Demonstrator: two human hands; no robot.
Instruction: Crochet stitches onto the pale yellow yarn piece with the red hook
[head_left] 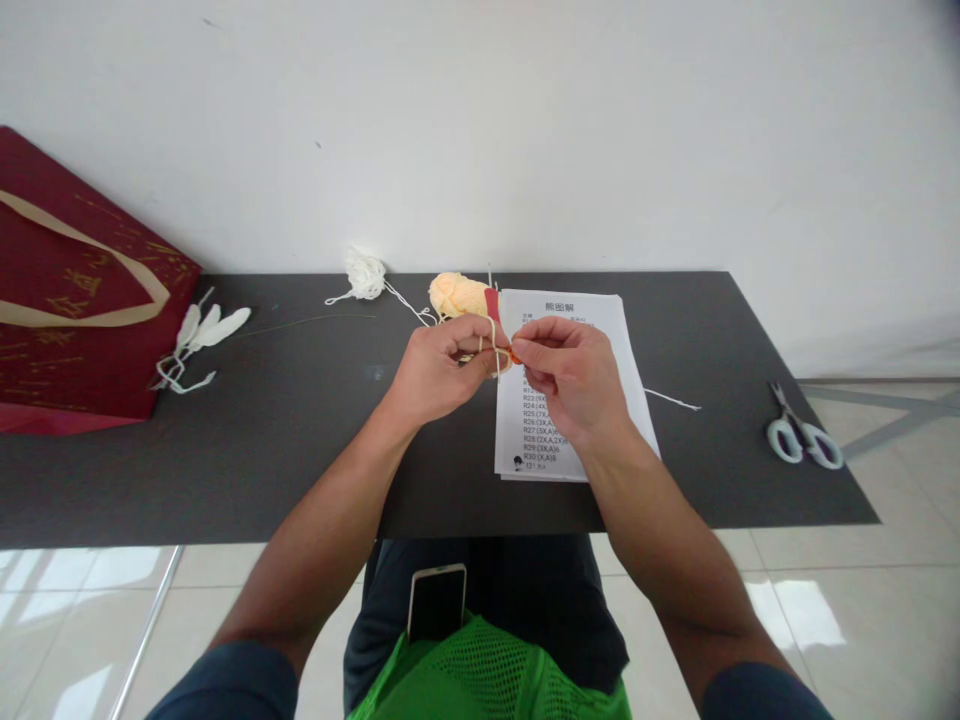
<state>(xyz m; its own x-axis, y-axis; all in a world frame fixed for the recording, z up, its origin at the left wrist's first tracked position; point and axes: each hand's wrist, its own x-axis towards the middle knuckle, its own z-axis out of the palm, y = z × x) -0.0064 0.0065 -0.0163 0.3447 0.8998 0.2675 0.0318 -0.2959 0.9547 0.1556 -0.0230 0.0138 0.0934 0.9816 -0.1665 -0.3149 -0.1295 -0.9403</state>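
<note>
Both hands meet above the desk (300, 430), over the top of a printed sheet (600, 330). The left hand (439, 365) is curled tight, with a pale yarn strand (495, 348) looped over its fingers. The right hand (574, 370) pinches a small orange piece (515, 356), too hidden to name. The peach yarn ball (459, 295) lies just behind them. Scissors (801, 435) lie well off to the right.

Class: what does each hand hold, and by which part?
The left hand has cream yarn looped over its fingers. The right hand pinches a small orange item, too hidden to identify.
</note>
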